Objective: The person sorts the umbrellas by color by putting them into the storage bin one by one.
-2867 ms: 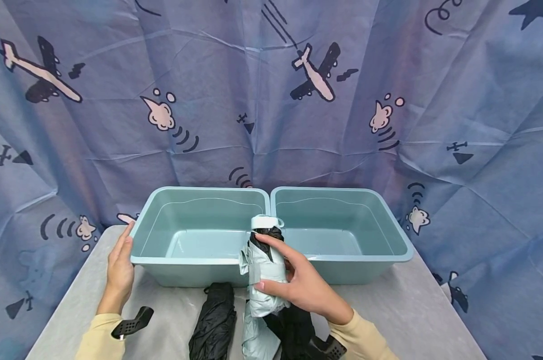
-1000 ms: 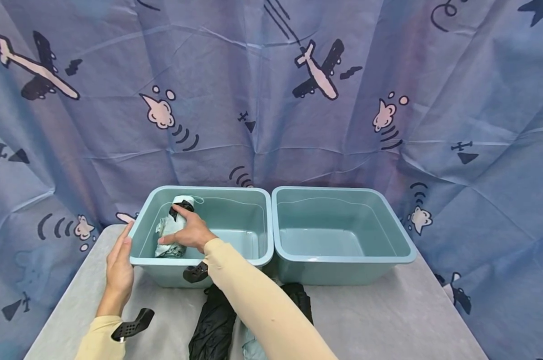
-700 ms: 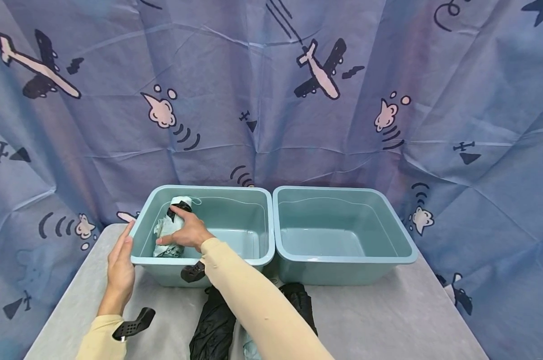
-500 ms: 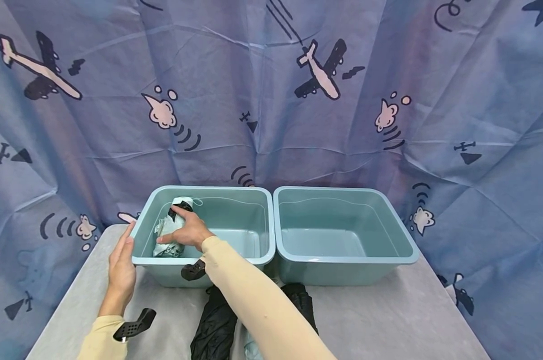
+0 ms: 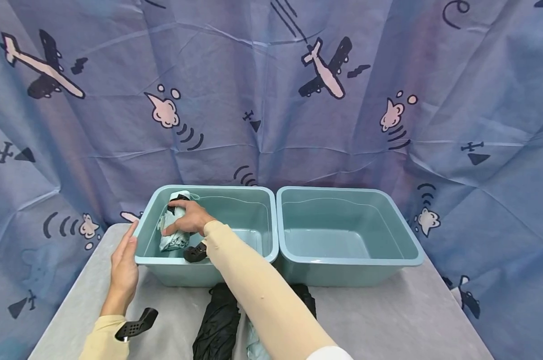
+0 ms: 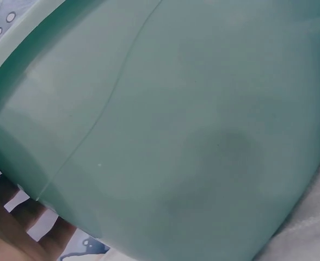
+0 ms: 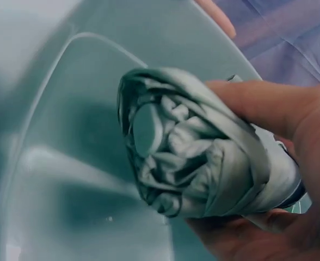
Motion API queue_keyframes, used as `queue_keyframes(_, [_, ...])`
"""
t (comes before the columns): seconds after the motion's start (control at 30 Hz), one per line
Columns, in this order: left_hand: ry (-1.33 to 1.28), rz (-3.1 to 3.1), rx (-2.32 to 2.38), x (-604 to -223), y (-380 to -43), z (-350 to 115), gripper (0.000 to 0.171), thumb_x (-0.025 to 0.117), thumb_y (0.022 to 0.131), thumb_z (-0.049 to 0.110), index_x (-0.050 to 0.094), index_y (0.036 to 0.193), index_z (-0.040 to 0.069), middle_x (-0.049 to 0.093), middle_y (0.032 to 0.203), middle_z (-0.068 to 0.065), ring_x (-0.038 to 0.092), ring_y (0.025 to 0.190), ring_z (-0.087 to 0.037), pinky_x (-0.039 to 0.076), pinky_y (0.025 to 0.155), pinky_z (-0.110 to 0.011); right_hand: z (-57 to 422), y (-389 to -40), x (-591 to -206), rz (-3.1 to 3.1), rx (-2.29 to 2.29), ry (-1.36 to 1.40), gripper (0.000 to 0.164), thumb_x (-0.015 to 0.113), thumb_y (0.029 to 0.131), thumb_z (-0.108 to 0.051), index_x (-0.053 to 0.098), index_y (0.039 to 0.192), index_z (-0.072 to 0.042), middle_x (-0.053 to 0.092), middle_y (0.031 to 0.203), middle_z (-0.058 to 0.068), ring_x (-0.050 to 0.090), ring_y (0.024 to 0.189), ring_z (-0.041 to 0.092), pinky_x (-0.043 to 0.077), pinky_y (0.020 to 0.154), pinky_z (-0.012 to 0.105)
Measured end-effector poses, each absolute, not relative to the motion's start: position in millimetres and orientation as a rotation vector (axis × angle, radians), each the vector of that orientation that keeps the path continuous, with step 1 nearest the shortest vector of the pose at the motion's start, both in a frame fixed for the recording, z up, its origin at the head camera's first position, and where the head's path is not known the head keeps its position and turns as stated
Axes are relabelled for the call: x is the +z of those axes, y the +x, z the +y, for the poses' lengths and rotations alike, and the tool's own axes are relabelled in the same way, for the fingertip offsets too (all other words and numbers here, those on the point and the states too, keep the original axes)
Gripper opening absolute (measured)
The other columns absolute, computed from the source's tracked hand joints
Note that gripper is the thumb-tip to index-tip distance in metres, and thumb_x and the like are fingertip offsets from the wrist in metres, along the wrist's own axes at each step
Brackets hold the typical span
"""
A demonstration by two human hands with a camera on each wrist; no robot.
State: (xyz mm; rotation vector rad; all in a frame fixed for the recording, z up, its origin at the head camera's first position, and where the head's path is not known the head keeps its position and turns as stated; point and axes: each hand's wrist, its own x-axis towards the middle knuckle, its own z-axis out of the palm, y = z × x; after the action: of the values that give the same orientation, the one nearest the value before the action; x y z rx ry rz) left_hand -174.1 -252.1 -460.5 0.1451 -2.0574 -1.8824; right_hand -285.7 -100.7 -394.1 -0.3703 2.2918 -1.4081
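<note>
My right hand (image 5: 191,218) grips a folded light-teal umbrella (image 5: 174,237) with a white end and cord, inside the left part of the left teal bin (image 5: 246,212). In the right wrist view, thumb and fingers wrap the umbrella's sides, and its bundled fabric end (image 7: 195,157) faces the camera above the bin floor. My left hand (image 5: 124,267) rests with straight fingers along the outside of that bin's left wall. The left wrist view shows the bin's outer wall (image 6: 165,119) filling most of the frame, the fingers at its lower left edge.
A second teal bin (image 5: 334,212) stands close beside the first on the right. On the grey table (image 5: 379,325) in front lie a black folded umbrella (image 5: 216,322), a light-teal one (image 5: 255,345) and another black bundle (image 5: 305,296), partly behind my right sleeve. A patterned curtain (image 5: 217,75) hangs behind.
My right hand has carried the light-teal umbrella from in front of the bins leftward into the left bin, then shifted slightly farther back. My left hand has stayed at the bin's side.
</note>
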Motion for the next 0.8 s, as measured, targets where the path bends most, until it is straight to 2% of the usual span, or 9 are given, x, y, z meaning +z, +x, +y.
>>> queue_keyframes(0.07, [0.136,-2.045,-1.883,-461,-174,-253,0.052,0.032,0.112,0.031,0.031,0.16,0.011,0.027,0.164,-0.017,0.036,0.14,-0.013,0.034,0.099,-0.007,-103,-286,-396,2.297,-1.403,-0.384,0.076,0.092,0.075,-0.012,0.06,0.143,-0.024,0.049,0.151,0.002,0.048,0.134,0.024,0.05,0.098,0.036])
queue_keyframes(0.2, [0.147,-2.061,-1.884,-460,-174,-253,0.052,0.032,0.112,0.032,0.031,0.16,0.012,0.026,0.164,-0.016,0.035,0.14,-0.014,0.034,0.101,-0.009,-106,-286,-401,2.305,-1.405,-0.389,0.075,0.091,0.075,-0.012,0.061,0.142,-0.024,0.05,0.15,0.002,0.05,0.131,0.025,0.05,0.096,0.036])
queue_keyframes(0.4, [0.164,-2.065,-1.914,-459,-174,-251,0.052,0.03,0.113,0.032,0.029,0.161,0.015,0.024,0.166,-0.014,0.031,0.143,-0.016,0.024,0.118,-0.031,-111,-283,-404,2.302,-1.41,-0.37,0.073,0.09,0.077,-0.011,0.06,0.142,-0.023,0.05,0.15,0.003,0.05,0.133,0.027,0.051,0.095,0.039])
queue_keyframes(0.53, [0.148,-2.063,-1.921,-459,-173,-251,0.052,0.028,0.113,0.031,0.028,0.162,0.014,0.022,0.166,-0.014,0.028,0.145,-0.018,0.019,0.121,-0.04,-114,-281,-407,2.298,-1.415,-0.341,0.074,0.09,0.076,-0.009,0.06,0.142,-0.023,0.05,0.15,0.003,0.05,0.133,0.027,0.051,0.097,0.039])
queue_keyframes(0.6, [0.145,-2.064,-1.916,-459,-173,-251,0.052,0.028,0.113,0.032,0.028,0.162,0.015,0.022,0.167,-0.014,0.028,0.145,-0.019,0.02,0.121,-0.038,-115,-281,-408,2.299,-1.416,-0.326,0.074,0.09,0.076,-0.008,0.061,0.142,-0.023,0.05,0.15,0.003,0.049,0.133,0.026,0.05,0.098,0.039])
queue_keyframes(0.73, [0.131,-2.04,-1.924,-460,-174,-252,0.051,0.03,0.113,0.031,0.029,0.161,0.014,0.023,0.166,-0.015,0.029,0.145,-0.018,0.027,0.114,-0.021,-118,-283,-410,2.311,-1.369,-0.323,0.075,0.09,0.075,-0.007,0.06,0.143,-0.023,0.051,0.15,0.003,0.049,0.133,0.022,0.049,0.099,0.035])
queue_keyframes(0.8, [0.118,-2.025,-1.93,-461,-174,-252,0.051,0.031,0.113,0.03,0.03,0.161,0.014,0.023,0.166,-0.015,0.03,0.144,-0.017,0.03,0.108,-0.014,-118,-284,-410,2.319,-1.318,-0.331,0.076,0.09,0.076,-0.008,0.059,0.144,-0.024,0.05,0.15,0.003,0.051,0.129,0.02,0.051,0.095,0.033])
